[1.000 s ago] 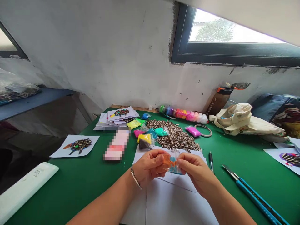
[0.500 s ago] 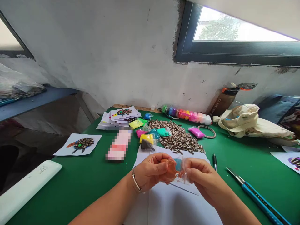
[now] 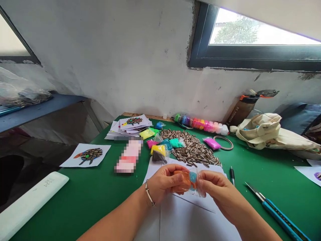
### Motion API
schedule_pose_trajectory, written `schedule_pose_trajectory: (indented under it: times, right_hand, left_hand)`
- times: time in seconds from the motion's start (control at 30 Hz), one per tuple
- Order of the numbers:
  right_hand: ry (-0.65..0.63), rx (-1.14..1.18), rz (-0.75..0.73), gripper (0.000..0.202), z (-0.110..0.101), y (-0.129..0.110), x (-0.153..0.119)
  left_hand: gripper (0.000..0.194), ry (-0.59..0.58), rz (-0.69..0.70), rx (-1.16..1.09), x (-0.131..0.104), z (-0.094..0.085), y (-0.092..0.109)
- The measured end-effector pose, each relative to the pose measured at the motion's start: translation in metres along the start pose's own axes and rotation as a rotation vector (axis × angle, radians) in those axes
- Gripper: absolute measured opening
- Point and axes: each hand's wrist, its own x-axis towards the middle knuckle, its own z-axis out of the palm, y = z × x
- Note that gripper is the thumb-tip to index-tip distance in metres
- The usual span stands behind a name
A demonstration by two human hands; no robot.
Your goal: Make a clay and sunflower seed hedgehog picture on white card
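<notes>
Between my hands is a small clear plastic packet of orange modelling clay (image 3: 183, 182) with a light blue patch on it. My left hand (image 3: 167, 182), with a silver bangle at the wrist, is closed on the clay-filled side. My right hand (image 3: 217, 187) pinches the clear plastic edge at the other side. Both hands are above white paper sheets (image 3: 180, 217). Just beyond them lie packets of yellow clay (image 3: 158, 149) and black clay (image 3: 158, 156), and a pile of striped sunflower seeds (image 3: 193, 149).
On the green table (image 3: 100, 201), a blue-handled utility knife (image 3: 276, 209) and a pen (image 3: 232, 175) lie to the right. Leftward are a seed picture (image 3: 91, 154) and a long white device (image 3: 32, 204). A bottle (image 3: 242, 108) and cloth bag (image 3: 263, 130) stand behind.
The packet has turned slightly in my hands, and its blue patch now faces me more. The whole view has shifted a little; both hands keep their hold.
</notes>
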Motion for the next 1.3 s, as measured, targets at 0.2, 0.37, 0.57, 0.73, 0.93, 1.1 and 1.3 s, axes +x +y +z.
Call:
schedule_pose_trajectory:
  times: [0.2, 0.37, 0.57, 0.73, 0.93, 1.1, 1.3]
  right_hand:
    - [-0.020, -0.063, -0.010, 0.030, 0.002, 0.001, 0.000]
    - [0.123, -0.114, -0.027, 0.031, 0.004, 0.004, 0.003]
    - [0.080, -0.043, -0.028, 0.029, 0.003, 0.009, 0.006]
    - [0.243, -0.035, -0.168, 0.020, 0.003, 0.008, 0.002]
    - [0.233, -0.142, -0.165, 0.019, 0.008, 0.003, 0.002]
    - [0.103, -0.143, -0.075, 0.028, 0.008, -0.005, -0.001]
    - [-0.040, -0.172, -0.089, 0.027, 0.009, -0.012, -0.001]
  left_hand:
    - [0.056, -0.003, -0.092, 0.020, -0.003, 0.003, 0.001]
    - [0.044, -0.012, -0.065, -0.029, -0.002, 0.004, 0.001]
    - [0.040, -0.033, -0.024, -0.063, -0.004, 0.005, 0.002]
    - [0.040, 0.040, -0.017, -0.046, -0.002, 0.005, 0.003]
    - [0.042, 0.098, -0.030, -0.038, -0.002, 0.007, 0.004]
    - [0.042, 0.123, -0.022, -0.030, -0.001, 0.005, 0.004]
    - [0.040, 0.122, -0.043, 0.010, 0.000, 0.001, 0.003]
